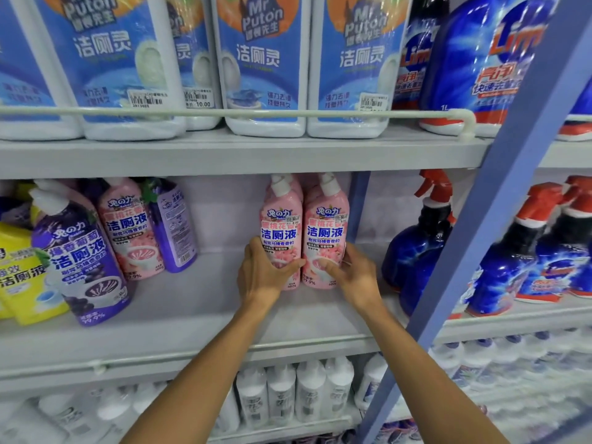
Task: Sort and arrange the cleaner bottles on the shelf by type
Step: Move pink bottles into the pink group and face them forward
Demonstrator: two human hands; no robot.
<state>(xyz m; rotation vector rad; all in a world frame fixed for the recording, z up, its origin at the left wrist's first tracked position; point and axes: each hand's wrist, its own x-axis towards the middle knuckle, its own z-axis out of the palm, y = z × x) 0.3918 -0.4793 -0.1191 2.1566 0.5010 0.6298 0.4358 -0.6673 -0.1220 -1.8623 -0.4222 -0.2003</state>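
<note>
Left hand [261, 274] grips the left pink bottle [282, 230], right hand [356, 274] the right pink bottle [326, 230], upright side by side on a grey shop shelf [192, 299] at mid-frame.

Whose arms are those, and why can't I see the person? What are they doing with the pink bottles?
The camera sits on the person's head and looks down, so you see only their arms. This is a shop's grey shelf. The left hand grips the left pink plastic bottle and the right hand grips the right pink plastic bottle; they stand upright side by side. Further left is a purple plastic bottle. To the right are dark blue spray bottles with red triggers.
</note>
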